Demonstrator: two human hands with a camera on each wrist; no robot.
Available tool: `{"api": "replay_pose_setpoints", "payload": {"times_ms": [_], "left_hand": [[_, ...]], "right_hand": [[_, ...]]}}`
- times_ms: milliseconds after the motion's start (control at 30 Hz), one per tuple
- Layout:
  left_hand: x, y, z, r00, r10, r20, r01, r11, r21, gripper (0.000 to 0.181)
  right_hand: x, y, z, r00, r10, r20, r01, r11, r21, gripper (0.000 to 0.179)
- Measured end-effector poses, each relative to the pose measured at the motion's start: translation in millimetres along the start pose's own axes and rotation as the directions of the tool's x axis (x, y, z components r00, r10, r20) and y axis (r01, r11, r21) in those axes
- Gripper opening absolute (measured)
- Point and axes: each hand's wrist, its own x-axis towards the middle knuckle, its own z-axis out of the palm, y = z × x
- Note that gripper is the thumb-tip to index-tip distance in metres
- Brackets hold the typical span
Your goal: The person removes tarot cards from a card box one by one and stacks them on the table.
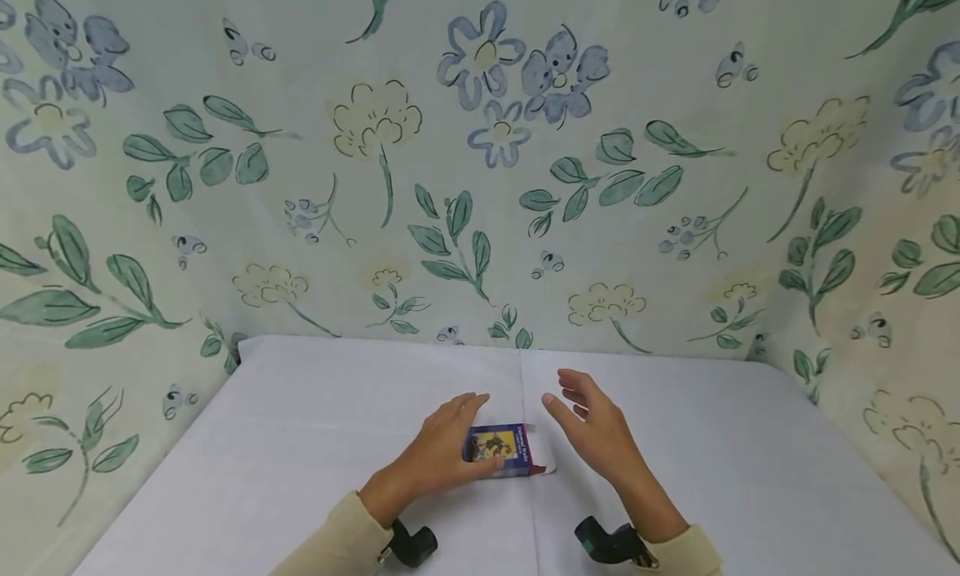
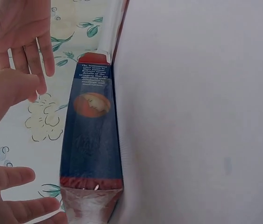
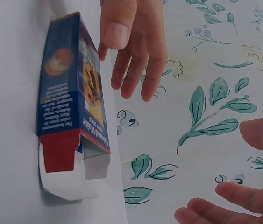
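Observation:
A blue tarot card box with a yellow picture lies flat on the white table. Its right end is open, and white and red flaps stick out toward my right hand. My left hand hovers around the box's left end, thumb on the near side and fingers spread on the far side, gripping nothing. To the right of the box, my right hand is raised with relaxed, parted fingers and holds nothing. Clear wrap shows at the box's other end in the left wrist view.
A white cloth with a crease down its middle covers the table. Floral fabric hangs behind and at both sides. Black wrist cameras jut inward from both sleeves, close over the tabletop.

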Motion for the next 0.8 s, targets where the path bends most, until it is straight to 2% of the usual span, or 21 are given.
{"api": "replay_pose_setpoints", "payload": {"times_ms": [133,200,267,400,567,667,800], "left_hand": [[0.1,-0.5,4.6,0.999,0.004,0.043,-0.003,0.999,-0.036,0.092],[0.9,-0.1,7.1,0.998,0.007,0.057,-0.004,0.999,-0.046,0.093],[2.1,0.6,10.1,0.997,0.012,0.071,-0.008,0.999,-0.054,0.094],[4.6,3.4,15.2,0.995,0.009,0.102,-0.001,0.997,-0.076,0.095],[5.0,1.8,19.0,0.993,0.002,0.122,0.015,0.990,-0.139,0.095],[4.6,-2.8,21.8,0.994,0.013,0.105,0.003,0.988,-0.155,0.094],[5.5,-7.5,24.0,0.997,0.049,0.060,-0.040,0.989,-0.141,0.093]], "right_hand": [[-10.3,-42.3,-18.0,0.998,0.056,0.038,-0.058,0.997,0.050,0.059],[-14.1,-62.1,-27.1,0.991,0.119,0.065,-0.124,0.990,0.073,0.058],[-15.5,-66.8,-30.3,0.983,0.159,0.091,-0.167,0.982,0.083,0.059],[-17.5,-64.3,-30.3,0.973,0.200,0.117,-0.209,0.975,0.071,0.063],[-19.3,-63.7,-26.8,0.979,0.176,0.099,-0.184,0.980,0.075,0.063],[-17.8,-62.5,-24.8,0.980,0.170,0.104,-0.181,0.978,0.107,0.062],[-14.6,-55.5,-19.6,0.985,0.147,0.093,-0.156,0.983,0.092,0.062]]}}
